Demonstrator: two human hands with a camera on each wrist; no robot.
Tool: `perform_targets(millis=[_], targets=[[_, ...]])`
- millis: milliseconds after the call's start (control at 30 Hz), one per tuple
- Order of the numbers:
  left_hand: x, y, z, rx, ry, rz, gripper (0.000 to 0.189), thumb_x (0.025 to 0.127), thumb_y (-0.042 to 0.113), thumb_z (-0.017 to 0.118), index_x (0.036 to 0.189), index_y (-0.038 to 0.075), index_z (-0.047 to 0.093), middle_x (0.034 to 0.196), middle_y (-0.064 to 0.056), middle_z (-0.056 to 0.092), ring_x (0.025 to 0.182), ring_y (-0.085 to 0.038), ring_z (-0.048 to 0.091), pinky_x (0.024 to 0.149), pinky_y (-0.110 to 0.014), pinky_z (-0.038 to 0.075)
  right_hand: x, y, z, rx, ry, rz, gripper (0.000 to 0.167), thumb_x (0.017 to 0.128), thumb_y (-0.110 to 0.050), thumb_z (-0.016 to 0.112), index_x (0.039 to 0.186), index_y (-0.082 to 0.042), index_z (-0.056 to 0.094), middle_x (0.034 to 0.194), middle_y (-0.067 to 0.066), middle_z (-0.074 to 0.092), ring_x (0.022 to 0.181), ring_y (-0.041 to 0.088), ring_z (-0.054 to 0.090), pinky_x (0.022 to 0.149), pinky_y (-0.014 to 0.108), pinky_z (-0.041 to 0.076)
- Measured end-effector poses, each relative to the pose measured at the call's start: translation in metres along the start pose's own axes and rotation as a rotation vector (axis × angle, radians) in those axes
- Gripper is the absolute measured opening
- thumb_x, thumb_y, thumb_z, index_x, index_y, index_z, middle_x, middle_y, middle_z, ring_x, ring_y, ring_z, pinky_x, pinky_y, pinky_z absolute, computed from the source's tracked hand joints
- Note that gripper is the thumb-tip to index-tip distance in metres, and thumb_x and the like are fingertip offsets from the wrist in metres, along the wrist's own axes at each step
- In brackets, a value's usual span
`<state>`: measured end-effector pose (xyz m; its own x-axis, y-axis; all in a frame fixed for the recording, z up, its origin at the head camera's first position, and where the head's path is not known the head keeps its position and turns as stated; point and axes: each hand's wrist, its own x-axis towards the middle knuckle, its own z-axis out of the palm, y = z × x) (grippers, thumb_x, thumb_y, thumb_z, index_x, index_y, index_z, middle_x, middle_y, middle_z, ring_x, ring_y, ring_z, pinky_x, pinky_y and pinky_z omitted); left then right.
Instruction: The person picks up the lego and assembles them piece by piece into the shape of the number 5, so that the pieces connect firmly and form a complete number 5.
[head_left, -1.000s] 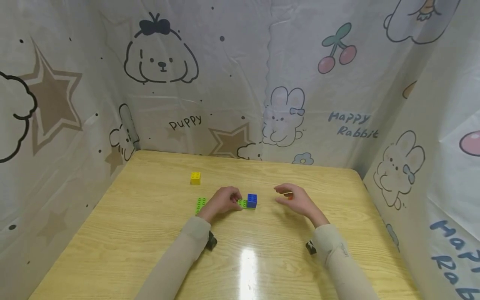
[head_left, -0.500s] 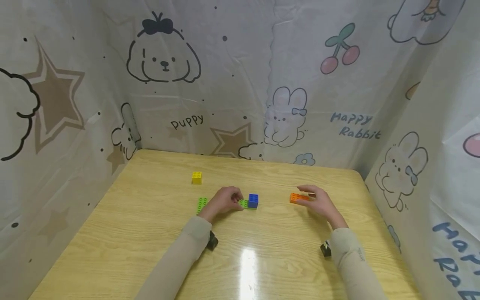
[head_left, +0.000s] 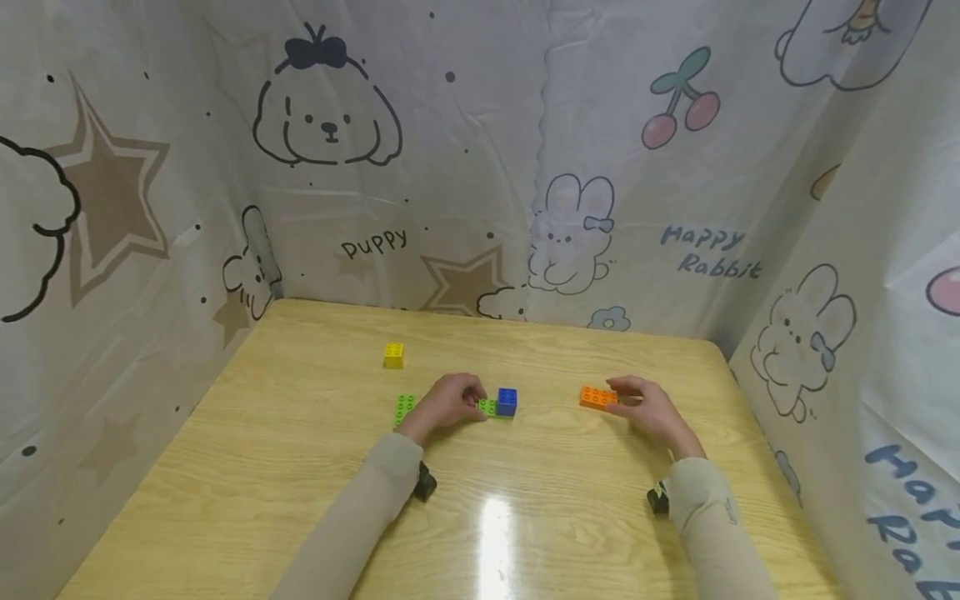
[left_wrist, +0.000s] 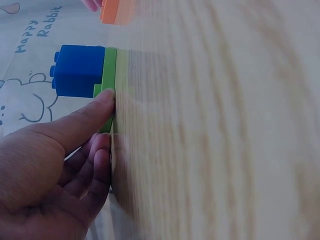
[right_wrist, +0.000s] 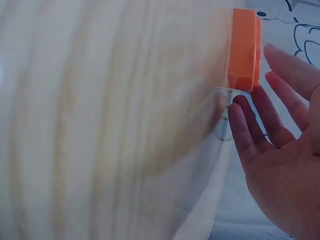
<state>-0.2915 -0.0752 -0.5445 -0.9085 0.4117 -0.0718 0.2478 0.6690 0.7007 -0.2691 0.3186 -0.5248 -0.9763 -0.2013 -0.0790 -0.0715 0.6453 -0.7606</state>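
Observation:
My left hand (head_left: 447, 400) pinches a light green building plate (left_wrist: 108, 72) at its near end, thumb on one long side, as the left wrist view shows. A blue building brick (left_wrist: 80, 70) with studs on top is seated on the plate's far end. To the right, an orange building brick (head_left: 597, 397) lies flat on the table. Around its right end my right hand (head_left: 651, 408) stands with thumb and fingers spread. The right wrist view shows the thumb apart from the orange brick (right_wrist: 242, 50); whether a fingertip touches its end I cannot tell.
A yellow brick (head_left: 393, 356) stands farther back on the left of the wooden table (head_left: 555, 500). Another green plate (head_left: 404, 407) lies beside my left wrist, partly hidden by it. Printed curtains (head_left: 465, 167) enclose the table at the back and sides.
My right hand has moved right with the orange brick, then let go and drawn back slightly, so more of the brick shows. The left hand, green plate and blue brick stay put.

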Motion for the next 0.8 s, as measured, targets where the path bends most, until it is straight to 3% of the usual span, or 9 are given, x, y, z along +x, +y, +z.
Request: perform_targets(millis=[400,800], targets=[[-0.0017,-0.0017,0.0004,0.004,-0.003,0.004,0.027,0.085,0.022,0.088,0.107,0.015,0.073,0.095,0.003,0.067,0.086,-0.013,0.059,0.081,-0.03,0.053,0.0042,0.0061,0.0076,-0.033,-0.002,0.037,0.046,0.094,-0.006,0.076,0.138,0.0,0.062,0.141,0.025,0.059,0.115,0.035,0.064,0.094,0.04,0.059],[-0.0043,0.0033,-0.0026,0.01,-0.017,-0.001,0.027,0.085,0.02,0.086,0.108,0.015,0.072,0.094,0.002,0.065,0.087,-0.015,0.057,0.082,-0.032,0.051,0.0064,0.0048,0.0086,-0.06,0.02,0.05,0.042,0.095,-0.005,0.074,0.135,0.001,0.065,0.141,0.026,0.059,0.117,0.036,0.064,0.101,0.05,0.056]])
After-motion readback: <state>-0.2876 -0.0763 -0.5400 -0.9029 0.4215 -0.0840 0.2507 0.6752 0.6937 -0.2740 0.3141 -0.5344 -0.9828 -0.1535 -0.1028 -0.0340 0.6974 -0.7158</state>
